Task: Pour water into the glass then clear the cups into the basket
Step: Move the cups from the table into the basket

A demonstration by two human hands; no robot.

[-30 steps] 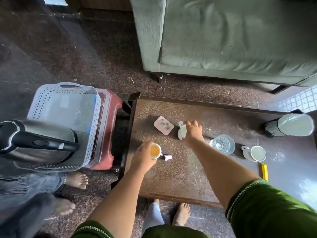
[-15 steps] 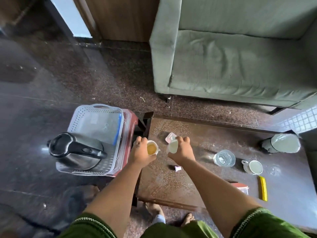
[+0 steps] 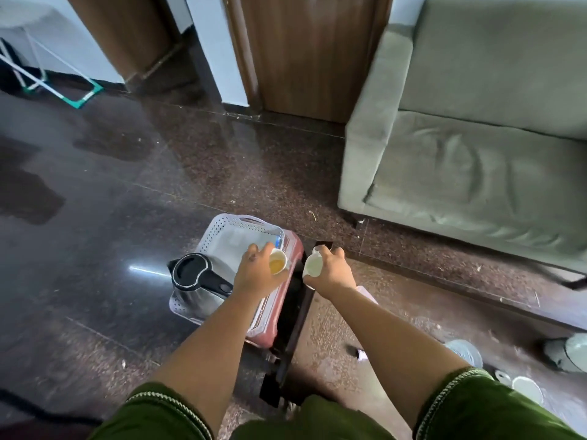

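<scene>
My left hand grips a small white cup with orange liquid, held over the right edge of the white perforated basket. My right hand grips an empty white cup, tilted, above the gap between the red stool and the table's left end. A steel kettle with a black lid sits in the basket's near part. At the right edge stand the water glass and a third white cup on the table.
The basket rests on a red stool beside the brown table. A jug and a tiny cap lie on the table. A green sofa stands behind, a wooden door at the back.
Both hands lifted their cups off the table and carried them left toward the basket. The view tilted up and leftward, showing more floor and the door.
</scene>
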